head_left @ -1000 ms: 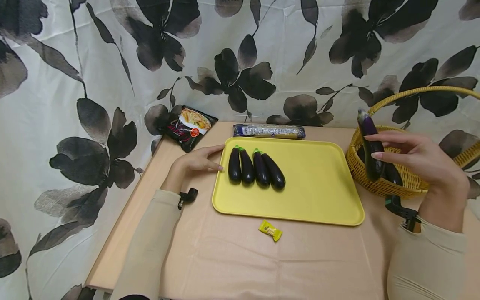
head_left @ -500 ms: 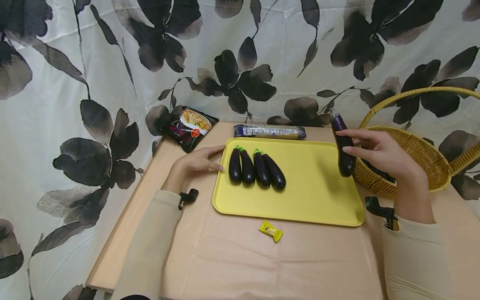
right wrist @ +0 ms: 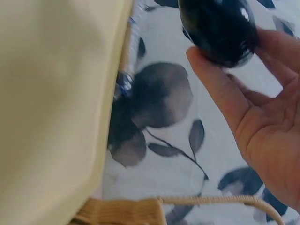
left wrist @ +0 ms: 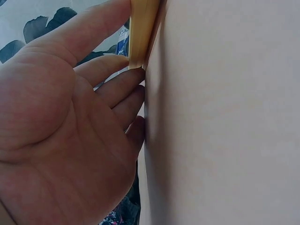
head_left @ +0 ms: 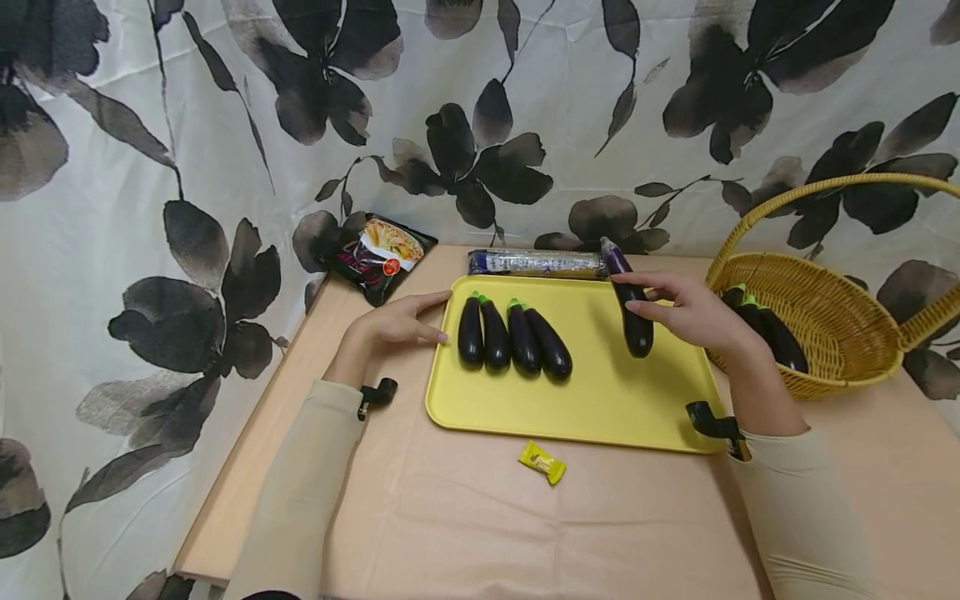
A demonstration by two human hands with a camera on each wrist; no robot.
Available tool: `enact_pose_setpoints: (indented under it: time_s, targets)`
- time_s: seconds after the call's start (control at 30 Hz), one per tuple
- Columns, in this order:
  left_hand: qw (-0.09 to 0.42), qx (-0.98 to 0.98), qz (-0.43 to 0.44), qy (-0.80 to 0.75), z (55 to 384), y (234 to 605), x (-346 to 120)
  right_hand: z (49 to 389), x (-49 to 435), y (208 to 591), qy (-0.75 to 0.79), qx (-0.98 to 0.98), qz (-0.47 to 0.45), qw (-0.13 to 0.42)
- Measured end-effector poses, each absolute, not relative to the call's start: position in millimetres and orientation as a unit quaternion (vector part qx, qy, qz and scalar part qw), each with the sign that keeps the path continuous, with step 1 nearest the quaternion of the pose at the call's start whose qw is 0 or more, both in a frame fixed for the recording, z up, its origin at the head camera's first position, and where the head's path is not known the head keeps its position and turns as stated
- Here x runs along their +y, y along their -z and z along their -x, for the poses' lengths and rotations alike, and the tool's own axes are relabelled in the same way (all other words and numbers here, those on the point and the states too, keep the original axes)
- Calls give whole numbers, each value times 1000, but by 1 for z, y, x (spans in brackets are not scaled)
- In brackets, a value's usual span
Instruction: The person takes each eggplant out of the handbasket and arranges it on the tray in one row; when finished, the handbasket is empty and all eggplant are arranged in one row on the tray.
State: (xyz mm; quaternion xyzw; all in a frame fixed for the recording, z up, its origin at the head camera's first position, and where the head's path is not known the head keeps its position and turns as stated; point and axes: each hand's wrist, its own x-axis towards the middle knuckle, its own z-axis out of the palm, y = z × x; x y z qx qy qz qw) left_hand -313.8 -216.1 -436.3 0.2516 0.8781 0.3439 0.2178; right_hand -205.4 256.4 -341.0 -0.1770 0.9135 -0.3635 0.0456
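Observation:
My right hand (head_left: 693, 310) pinches a dark purple eggplant (head_left: 630, 304) between thumb and fingers, holding it over the right part of the yellow tray (head_left: 600, 408). In the right wrist view the held eggplant (right wrist: 218, 30) shows its rounded glossy end, thumb on one side and fingers on the other. Several eggplants (head_left: 525, 337) with green stem ends lie side by side on the tray's left half. At the tray's left edge rests my left hand (head_left: 397, 321); its loosely extended fingers and thumb touch the rim, seen close in the left wrist view as a yellow edge (left wrist: 140, 33).
A wicker basket (head_left: 855, 333) with a tall handle stands right of the tray, more eggplants (head_left: 776, 333) inside. Behind the tray lie a long silvery-blue packet (head_left: 536, 263) and a black food packet (head_left: 386, 254). A small yellow wrapped sweet (head_left: 542, 462) lies in front.
My right hand has carried the eggplant leftward from above the basket to above the tray's right part. The left hand has stayed at the tray's left edge.

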Motion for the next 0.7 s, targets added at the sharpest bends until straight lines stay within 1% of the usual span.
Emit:
enact_pose_setpoints:
  time_s: [0.27, 0.57, 0.7]
  targets:
    - [215, 880, -250, -341, 313, 438, -215, 214, 239, 361, 367, 908, 190, 63]
    - [212, 882, -252, -336, 312, 437, -215, 222, 223, 379, 375, 900, 194, 105]
    - [208, 883, -254, -335, 312, 437, -215, 222, 217, 383, 390, 889, 202, 133]
